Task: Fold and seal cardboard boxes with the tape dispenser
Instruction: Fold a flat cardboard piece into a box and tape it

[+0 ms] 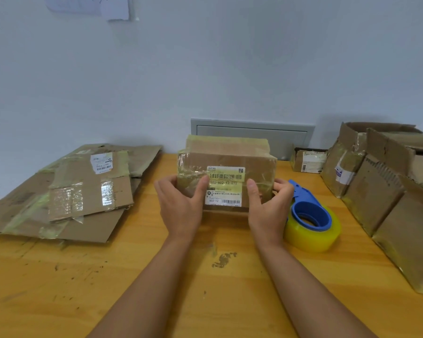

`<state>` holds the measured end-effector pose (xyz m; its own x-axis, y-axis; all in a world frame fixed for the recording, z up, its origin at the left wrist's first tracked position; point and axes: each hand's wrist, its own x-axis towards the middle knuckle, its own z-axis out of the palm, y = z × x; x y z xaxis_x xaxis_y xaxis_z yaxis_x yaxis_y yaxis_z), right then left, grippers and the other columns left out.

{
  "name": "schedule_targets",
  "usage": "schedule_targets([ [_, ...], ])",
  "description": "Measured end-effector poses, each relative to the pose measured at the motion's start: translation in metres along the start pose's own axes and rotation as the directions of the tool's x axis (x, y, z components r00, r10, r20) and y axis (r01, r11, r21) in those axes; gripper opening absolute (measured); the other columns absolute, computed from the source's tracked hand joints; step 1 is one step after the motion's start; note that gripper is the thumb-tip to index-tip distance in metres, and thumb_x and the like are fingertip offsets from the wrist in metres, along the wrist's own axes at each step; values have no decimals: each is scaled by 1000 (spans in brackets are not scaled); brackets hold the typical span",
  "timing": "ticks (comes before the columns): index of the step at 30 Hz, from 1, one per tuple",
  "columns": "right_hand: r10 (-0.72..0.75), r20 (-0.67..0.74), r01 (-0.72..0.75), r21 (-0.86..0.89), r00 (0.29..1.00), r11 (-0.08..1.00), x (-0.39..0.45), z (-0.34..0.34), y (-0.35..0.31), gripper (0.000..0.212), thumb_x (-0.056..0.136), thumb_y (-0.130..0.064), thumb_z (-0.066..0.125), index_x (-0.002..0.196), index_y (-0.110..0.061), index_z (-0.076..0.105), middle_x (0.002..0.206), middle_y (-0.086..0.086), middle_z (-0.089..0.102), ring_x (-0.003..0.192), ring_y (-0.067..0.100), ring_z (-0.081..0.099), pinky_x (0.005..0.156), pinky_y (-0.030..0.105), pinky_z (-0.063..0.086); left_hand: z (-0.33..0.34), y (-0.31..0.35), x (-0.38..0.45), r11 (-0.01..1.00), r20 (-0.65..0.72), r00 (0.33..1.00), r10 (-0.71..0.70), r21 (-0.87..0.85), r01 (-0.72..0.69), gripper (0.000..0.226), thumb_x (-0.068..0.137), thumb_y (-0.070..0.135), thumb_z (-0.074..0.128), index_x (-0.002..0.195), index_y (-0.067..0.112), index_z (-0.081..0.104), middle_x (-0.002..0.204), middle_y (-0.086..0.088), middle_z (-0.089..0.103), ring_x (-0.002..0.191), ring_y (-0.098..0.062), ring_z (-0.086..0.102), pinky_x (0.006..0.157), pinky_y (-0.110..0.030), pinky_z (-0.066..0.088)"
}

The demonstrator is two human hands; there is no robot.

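I hold the taped cardboard box (226, 174) at bench (156, 276) centre: left hand (181, 203) grip curls round its left end, right hand (269, 203) grip round its right end. The tape dispenser (311, 222) lies just right of my right hand.

Brightness: I see even, soft daylight — nothing dim.
Shadows: faint ones on the pale wall (230, 69) behind the open brown cardboard boxes (381, 181).
Glare: sheen on the clear-taped flattened cardboard (83, 191).
Distortion: wide-angle bending at my edges — the orange wooden table (156, 289) curves.
Focus: slightly soft throughout.
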<state>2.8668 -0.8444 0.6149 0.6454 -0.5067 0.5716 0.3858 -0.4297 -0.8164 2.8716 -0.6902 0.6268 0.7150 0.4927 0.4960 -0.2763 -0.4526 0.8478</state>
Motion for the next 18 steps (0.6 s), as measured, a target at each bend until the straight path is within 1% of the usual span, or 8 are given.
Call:
schedule_targets([
  [2,-29,7,29,6,1000,1000,0,-2,-2,54,85,-36,75,114,-4,43,118,-1,45,97,0,53,71,4,46,1,0,-1,1000,4,1000,4,-10,-4,69,71,62,72,109,13,43,107,3,41,91,-11,49,70,-31,51],
  [4,-49,12,49,5,999,999,-1,-3,-4,58,84,-40,74,117,-4,42,118,-3,44,97,3,55,70,8,50,3,1,-2,1000,7,1000,-6,-7,6,69,71,58,76,108,11,42,106,3,40,90,-11,47,70,-28,47],
  [7,-57,6,57,24,998,998,-2,-4,-8,59,84,-41,71,118,-2,43,118,-4,44,99,-5,55,70,6,49,3,2,-3,1000,11,1000,-11,-13,12,68,72,56,78,110,11,43,107,3,40,91,-10,47,71,-27,49],
  [10,-75,5,75,33,997,997,-2,-4,-7,63,81,-47,71,118,-3,44,120,-4,43,103,5,54,75,8,49,3,1,-3,1000,34,999,0,-20,0,83,66,64,75,119,9,43,113,2,40,96,-6,44,76,-27,49],
  [12,-91,13,90,31,996,995,-4,-3,-6,68,77,-55,71,117,-8,42,121,-5,42,108,14,55,79,17,52,4,0,-3,1000,38,999,-6,-9,6,93,61,69,74,125,11,42,118,1,41,104,-11,47,79,-32,52],
  [14,-91,15,91,23,996,996,-5,-1,-5,69,75,-60,70,116,-13,40,121,-6,43,109,19,57,80,30,57,5,2,-4,1000,36,999,-23,17,22,96,62,71,73,130,12,40,122,0,40,108,-15,48,82,-36,53],
  [16,-87,9,87,22,996,996,-5,1,-4,66,78,-56,72,116,-13,40,119,-4,43,107,22,58,79,39,58,6,4,-7,999,29,999,-30,35,29,95,64,67,75,132,12,38,122,1,38,108,-14,46,84,-38,53],
  [18,-78,0,78,36,997,996,-5,1,-2,60,81,-44,76,116,-15,39,120,-3,42,107,23,58,78,40,59,8,6,-9,999,25,999,-36,10,36,93,65,61,79,131,11,37,120,3,35,107,-12,43,84,-35,52],
])
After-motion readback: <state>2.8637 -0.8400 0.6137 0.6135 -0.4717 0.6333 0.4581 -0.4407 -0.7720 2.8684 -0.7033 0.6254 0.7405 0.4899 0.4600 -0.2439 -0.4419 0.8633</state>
